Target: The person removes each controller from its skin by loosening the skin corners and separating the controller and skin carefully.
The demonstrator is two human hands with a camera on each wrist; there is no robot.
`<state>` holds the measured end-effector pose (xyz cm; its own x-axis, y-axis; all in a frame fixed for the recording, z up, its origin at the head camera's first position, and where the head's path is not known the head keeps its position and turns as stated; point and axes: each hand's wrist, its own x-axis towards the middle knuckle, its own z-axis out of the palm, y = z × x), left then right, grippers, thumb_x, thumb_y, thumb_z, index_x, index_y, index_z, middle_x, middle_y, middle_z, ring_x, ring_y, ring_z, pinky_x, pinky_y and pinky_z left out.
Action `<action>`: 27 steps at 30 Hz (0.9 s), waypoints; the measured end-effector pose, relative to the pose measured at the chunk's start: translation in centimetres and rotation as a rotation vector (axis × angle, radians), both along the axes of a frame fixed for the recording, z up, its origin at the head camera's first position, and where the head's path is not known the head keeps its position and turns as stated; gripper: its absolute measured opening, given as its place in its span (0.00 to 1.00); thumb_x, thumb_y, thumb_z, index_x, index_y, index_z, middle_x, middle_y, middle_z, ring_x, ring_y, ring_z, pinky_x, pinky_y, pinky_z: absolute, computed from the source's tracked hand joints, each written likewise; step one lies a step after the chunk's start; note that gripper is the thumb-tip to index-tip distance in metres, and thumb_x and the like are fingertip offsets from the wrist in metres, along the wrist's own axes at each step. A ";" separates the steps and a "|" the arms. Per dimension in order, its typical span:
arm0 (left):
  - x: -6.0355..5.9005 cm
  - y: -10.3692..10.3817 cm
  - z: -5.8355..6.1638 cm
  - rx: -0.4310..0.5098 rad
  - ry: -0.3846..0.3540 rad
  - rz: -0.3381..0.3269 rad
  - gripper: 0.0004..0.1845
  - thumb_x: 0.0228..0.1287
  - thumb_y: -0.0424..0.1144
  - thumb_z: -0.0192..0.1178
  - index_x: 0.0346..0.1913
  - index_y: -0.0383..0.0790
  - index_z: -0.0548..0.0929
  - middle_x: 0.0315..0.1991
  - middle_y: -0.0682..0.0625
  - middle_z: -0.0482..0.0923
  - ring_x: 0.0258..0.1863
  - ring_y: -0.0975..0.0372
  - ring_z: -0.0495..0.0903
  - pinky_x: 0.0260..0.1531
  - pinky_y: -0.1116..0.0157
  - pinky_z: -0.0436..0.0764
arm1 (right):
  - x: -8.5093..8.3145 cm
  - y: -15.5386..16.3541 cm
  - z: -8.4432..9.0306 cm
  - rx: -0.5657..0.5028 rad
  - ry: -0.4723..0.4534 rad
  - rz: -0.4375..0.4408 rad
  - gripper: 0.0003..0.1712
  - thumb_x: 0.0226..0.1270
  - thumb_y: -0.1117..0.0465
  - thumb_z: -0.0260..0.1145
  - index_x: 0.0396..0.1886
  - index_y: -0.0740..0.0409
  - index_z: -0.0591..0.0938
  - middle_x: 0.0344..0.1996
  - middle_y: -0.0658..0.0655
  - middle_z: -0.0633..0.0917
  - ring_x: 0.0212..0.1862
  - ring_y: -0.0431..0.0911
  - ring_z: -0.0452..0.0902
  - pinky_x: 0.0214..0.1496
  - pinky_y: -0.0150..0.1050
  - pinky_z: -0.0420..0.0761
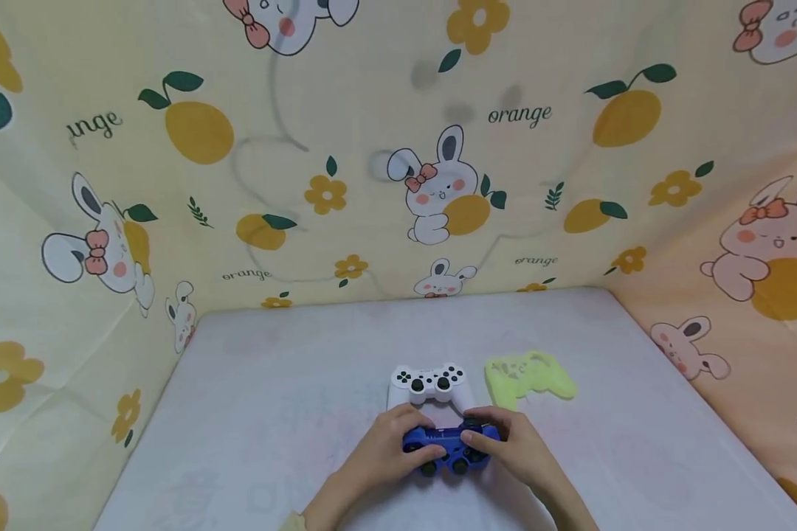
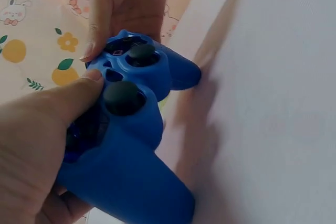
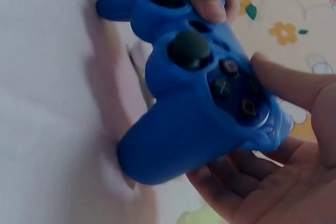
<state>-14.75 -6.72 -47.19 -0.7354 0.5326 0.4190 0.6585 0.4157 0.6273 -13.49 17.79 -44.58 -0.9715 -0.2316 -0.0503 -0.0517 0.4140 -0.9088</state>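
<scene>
A blue game controller (image 1: 446,447) with black thumbsticks is held between both hands near the front of the table, its grips pointing toward the person. My left hand (image 1: 393,450) grips its left end, thumb on the face by the centre buttons and fingers underneath. On the other end, my right hand (image 1: 513,442) holds with the thumb at the edge beside the symbol buttons (image 3: 229,66) and curled fingers below. In the right wrist view the blue sleeve-like cover (image 3: 173,135) wraps the grip. Just beyond the hands lies a white game controller (image 1: 429,382), partly hidden by them.
A pale yellow-green controller-shaped cover (image 1: 528,376) lies to the right of the white controller. The white tabletop (image 1: 272,398) stretches out to both sides. Patterned cloth (image 1: 345,147) with rabbits and oranges hangs along the back and sides.
</scene>
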 end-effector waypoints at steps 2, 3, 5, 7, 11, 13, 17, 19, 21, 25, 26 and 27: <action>0.3 0.0 0.0 -0.006 -0.002 0.010 0.18 0.63 0.51 0.67 0.47 0.41 0.84 0.43 0.57 0.77 0.41 0.69 0.75 0.41 0.71 0.77 | 0.0 0.1 -0.3 -0.021 -0.014 0.017 0.26 0.61 0.54 0.74 0.54 0.65 0.82 0.40 0.53 0.85 0.39 0.47 0.78 0.42 0.34 0.76; 0.4 0.0 -0.1 -0.003 0.002 0.019 0.18 0.63 0.51 0.67 0.47 0.41 0.84 0.44 0.57 0.77 0.42 0.69 0.76 0.42 0.70 0.77 | -0.1 0.2 -0.4 -0.029 -0.011 0.034 0.26 0.62 0.54 0.73 0.54 0.66 0.82 0.39 0.53 0.85 0.39 0.47 0.78 0.42 0.34 0.76; 0.8 0.0 -0.2 0.009 0.010 0.051 0.19 0.63 0.52 0.67 0.48 0.41 0.84 0.44 0.57 0.77 0.42 0.68 0.76 0.44 0.68 0.78 | -0.3 0.3 -0.5 -0.040 -0.002 0.069 0.25 0.63 0.55 0.72 0.53 0.67 0.81 0.38 0.53 0.85 0.39 0.48 0.78 0.42 0.35 0.76; 1.1 0.1 -0.5 0.034 0.010 0.094 0.20 0.64 0.52 0.66 0.50 0.41 0.83 0.46 0.57 0.78 0.45 0.67 0.77 0.46 0.66 0.78 | -0.5 0.4 -0.6 -0.052 0.002 0.097 0.24 0.63 0.56 0.72 0.53 0.68 0.81 0.39 0.54 0.85 0.40 0.48 0.78 0.43 0.35 0.76; 1.7 0.2 -0.9 0.132 -0.016 0.186 0.17 0.66 0.52 0.64 0.51 0.46 0.84 0.47 0.59 0.80 0.47 0.66 0.78 0.48 0.62 0.79 | -0.6 0.6 -0.6 -0.078 -0.011 0.116 0.23 0.62 0.59 0.72 0.52 0.69 0.81 0.40 0.56 0.85 0.40 0.48 0.78 0.43 0.35 0.76; 1.9 0.1 -1.0 0.167 -0.008 0.212 0.14 0.67 0.51 0.63 0.50 0.48 0.84 0.46 0.59 0.81 0.46 0.66 0.79 0.47 0.62 0.79 | -0.4 0.8 -0.6 -0.087 -0.007 0.128 0.23 0.62 0.60 0.73 0.51 0.69 0.80 0.41 0.57 0.84 0.40 0.48 0.79 0.43 0.35 0.76; 2.1 0.0 -0.6 0.155 0.063 0.222 0.11 0.66 0.47 0.66 0.46 0.46 0.87 0.43 0.58 0.83 0.44 0.66 0.81 0.46 0.63 0.80 | -0.2 1.0 -0.7 -0.076 0.034 0.173 0.23 0.62 0.59 0.72 0.54 0.66 0.80 0.48 0.60 0.83 0.49 0.52 0.79 0.51 0.36 0.75; 2.4 0.3 -0.2 0.128 0.112 0.233 0.09 0.63 0.43 0.67 0.43 0.44 0.87 0.41 0.57 0.83 0.42 0.66 0.81 0.44 0.64 0.81 | -0.1 1.1 -0.8 -0.064 0.072 0.198 0.24 0.63 0.57 0.72 0.55 0.64 0.80 0.52 0.59 0.82 0.54 0.55 0.77 0.56 0.37 0.74; 2.6 0.6 0.2 0.099 0.157 0.254 0.06 0.59 0.38 0.68 0.39 0.42 0.88 0.38 0.56 0.82 0.38 0.66 0.81 0.41 0.65 0.81 | 0.0 1.0 -0.9 -0.066 0.112 0.223 0.23 0.64 0.57 0.71 0.56 0.61 0.81 0.54 0.56 0.82 0.57 0.56 0.76 0.58 0.38 0.73; 2.9 1.1 0.9 0.024 0.162 0.284 0.02 0.56 0.35 0.68 0.33 0.43 0.86 0.34 0.56 0.80 0.34 0.67 0.80 0.37 0.66 0.81 | 0.2 0.8 -1.2 -0.063 0.207 0.224 0.20 0.64 0.58 0.71 0.54 0.59 0.82 0.52 0.51 0.83 0.54 0.50 0.77 0.54 0.39 0.75; 2.9 1.1 1.1 0.005 0.140 0.273 0.02 0.57 0.36 0.67 0.34 0.42 0.86 0.35 0.56 0.80 0.35 0.67 0.80 0.38 0.66 0.80 | 0.2 0.8 -1.2 -0.063 0.223 0.220 0.19 0.64 0.59 0.71 0.53 0.59 0.83 0.51 0.51 0.83 0.53 0.48 0.77 0.53 0.39 0.76; 2.8 0.9 1.3 -0.009 0.105 0.252 0.03 0.59 0.37 0.66 0.35 0.42 0.86 0.35 0.56 0.81 0.36 0.67 0.80 0.39 0.66 0.80 | 0.2 0.8 -1.3 -0.059 0.238 0.212 0.18 0.64 0.59 0.71 0.52 0.59 0.83 0.50 0.51 0.84 0.51 0.46 0.78 0.51 0.39 0.77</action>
<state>-11.93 -5.78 -45.87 -0.7978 0.3427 0.4961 0.5951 0.5802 0.5562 -13.25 18.59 -45.86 -0.8840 -0.4263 0.1917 -0.3448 0.3180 -0.8831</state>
